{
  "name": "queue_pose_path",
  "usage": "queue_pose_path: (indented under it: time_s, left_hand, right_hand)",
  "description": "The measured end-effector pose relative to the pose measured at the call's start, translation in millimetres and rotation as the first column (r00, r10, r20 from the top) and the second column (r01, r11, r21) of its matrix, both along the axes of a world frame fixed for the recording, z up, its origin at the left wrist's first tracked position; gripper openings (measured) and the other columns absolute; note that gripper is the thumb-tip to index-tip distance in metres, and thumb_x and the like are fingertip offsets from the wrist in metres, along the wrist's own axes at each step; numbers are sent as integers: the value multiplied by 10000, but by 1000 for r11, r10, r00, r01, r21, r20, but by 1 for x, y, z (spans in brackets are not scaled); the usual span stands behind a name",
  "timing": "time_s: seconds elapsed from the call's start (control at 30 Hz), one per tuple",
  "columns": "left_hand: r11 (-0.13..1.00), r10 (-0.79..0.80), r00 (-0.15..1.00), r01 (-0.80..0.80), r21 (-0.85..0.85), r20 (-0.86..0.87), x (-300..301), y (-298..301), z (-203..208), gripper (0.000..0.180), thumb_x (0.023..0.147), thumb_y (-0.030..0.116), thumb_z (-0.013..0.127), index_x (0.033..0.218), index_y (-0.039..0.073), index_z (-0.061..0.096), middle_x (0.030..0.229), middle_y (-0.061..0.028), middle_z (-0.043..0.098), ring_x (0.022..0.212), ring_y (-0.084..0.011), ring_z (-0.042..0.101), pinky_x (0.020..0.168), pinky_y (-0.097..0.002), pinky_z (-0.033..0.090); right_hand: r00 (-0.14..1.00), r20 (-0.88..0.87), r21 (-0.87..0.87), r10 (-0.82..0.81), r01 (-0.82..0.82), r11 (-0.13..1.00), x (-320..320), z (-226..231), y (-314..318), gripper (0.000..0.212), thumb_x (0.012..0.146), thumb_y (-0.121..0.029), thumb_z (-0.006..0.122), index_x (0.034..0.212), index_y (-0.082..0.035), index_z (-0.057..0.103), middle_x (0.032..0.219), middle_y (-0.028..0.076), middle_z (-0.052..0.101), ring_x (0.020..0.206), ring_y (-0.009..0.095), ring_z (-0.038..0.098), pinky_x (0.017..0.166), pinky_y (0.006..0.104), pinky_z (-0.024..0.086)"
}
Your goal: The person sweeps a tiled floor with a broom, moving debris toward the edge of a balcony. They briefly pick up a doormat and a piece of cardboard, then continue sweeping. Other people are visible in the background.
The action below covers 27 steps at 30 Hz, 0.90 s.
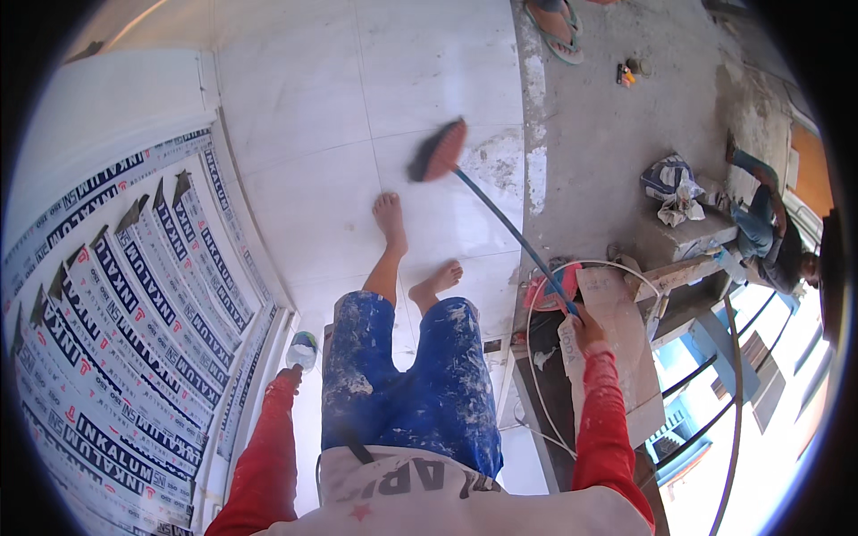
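Observation:
My right hand (pixel 588 330) is wrapped round the blue handle of a broom (pixel 514 234). The broom reaches out to the far left of that hand, and its red head with dark bristles (pixel 438 154) is over the pale tiled floor (pixel 313 116), somewhat smeared by motion. Low on my left side, my left hand (pixel 292 375) grips a clear plastic bottle (pixel 305 352) with a green and blue patch at its top. My bare feet stand on the tiles, short of the broom head.
Louvred panels in printed film (pixel 152 295) line the left wall. Grey rough concrete (pixel 599 143) borders the tiles at right. Cardboard (pixel 617 357), a looped pale hose (pixel 534 357) and a pink item lie near my right hand. A person (pixel 764 214) is at far right; a sandalled foot (pixel 556 31) shows at the top.

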<state>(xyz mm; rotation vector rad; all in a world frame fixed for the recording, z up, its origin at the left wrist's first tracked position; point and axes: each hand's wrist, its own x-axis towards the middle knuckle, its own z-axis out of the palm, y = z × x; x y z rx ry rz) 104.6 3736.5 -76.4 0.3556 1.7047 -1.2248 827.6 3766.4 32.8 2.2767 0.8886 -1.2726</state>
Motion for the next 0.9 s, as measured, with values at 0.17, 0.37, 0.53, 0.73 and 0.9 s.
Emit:
queue_pose_path:
  time_s: [0.17, 0.37, 0.53, 0.73, 0.9]
  left_hand:
    - [795, -606, 744, 583, 169, 282, 13, 11, -1, 358, 950, 216, 318, 1202, 159, 566, 1163, -272, 572, 1072, -443, 569, 916, -528, 456]
    - [931, -348, 905, 305, 199, 243, 84, 69, 41, 493, 902, 424, 364, 1118, 54, 608, 1160, -293, 563, 1131, -420, 518, 957, -469, 393]
    - [936, -295, 930, 235, 262, 219, 124, 111, 57, 472, 917, 408, 362, 1077, 51, 625, 1105, -279, 587, 1082, -413, 545, 924, -476, 418]
    - [926, -287, 929, 206, 318, 234, 113, 126, 41, 455, 936, 390, 360, 1029, 48, 646, 1038, -262, 617, 1024, -404, 577, 885, -483, 448]
    - [759, -504, 790, 213, 616, 349, 75, 144, 14, 450, 952, 374, 358, 989, 45, 663, 982, -248, 641, 975, -397, 605, 853, -490, 473]
  right_hand:
    - [904, 363, -357, 227, -90, 930, 96, 110, -129, 409, 901, -377, 512, 1299, -284, 495, 1097, 153, 642, 996, 399, 602, 854, 486, 469]
    - [951, 250, -109, 180, -157, 982, 91, 130, -79, 390, 880, -272, 555, 1265, -211, 541, 1009, 184, 655, 899, 375, 629, 788, 473, 481]
    - [990, -122, 347, 77, -30, 938, 20, 27, 62, 390, 870, -223, 558, 1258, -190, 538, 951, 187, 654, 864, 380, 630, 722, 451, 491]
    - [907, -280, 385, 313, -193, 903, -151, -69, 340, 420, 941, -292, 457, 1351, -203, 426, 988, 208, 642, 899, 418, 602, 801, 497, 460]
    - [909, -213, 337, 358, -276, 900, -254, -144, 503, 369, 963, -337, 386, 1308, -229, 458, 1070, 181, 632, 980, 395, 601, 851, 481, 478]
